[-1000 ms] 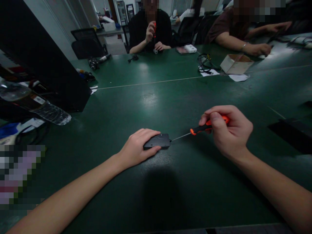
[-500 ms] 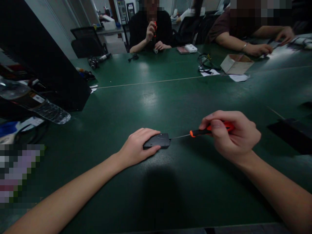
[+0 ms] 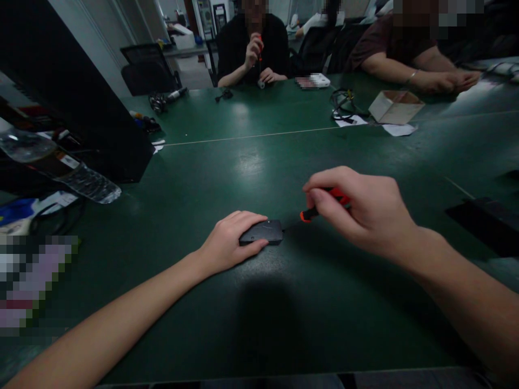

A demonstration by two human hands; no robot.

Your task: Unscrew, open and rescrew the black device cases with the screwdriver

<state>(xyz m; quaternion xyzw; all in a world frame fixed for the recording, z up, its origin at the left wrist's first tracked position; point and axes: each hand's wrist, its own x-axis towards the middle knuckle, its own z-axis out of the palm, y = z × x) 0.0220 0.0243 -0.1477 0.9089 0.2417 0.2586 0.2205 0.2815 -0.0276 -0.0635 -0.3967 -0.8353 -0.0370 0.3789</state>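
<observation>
A small black box [image 3: 267,231] lies on the green table [image 3: 211,324], and my left hand [image 3: 229,243] grips it from the left, thumb along the near side and fingers over the far side. My right hand [image 3: 357,208] is wrapped round a red and black screwdriver [image 3: 308,214], held tilted just to the right of the box. The thin shaft slants down leftward to the box's right end; whether its tip touches there is too dark to tell.
A plastic bottle [image 3: 87,181] leans by a black panel [image 3: 121,140] at left. Across the table are cables [image 3: 344,105], an open box [image 3: 395,107] and two people's hands. A black object [image 3: 486,221] lies at right.
My right hand has moved left and slightly up, and the screwdriver is now held more steeply, its handle closer to the box. My left hand and the box have hardly moved.
</observation>
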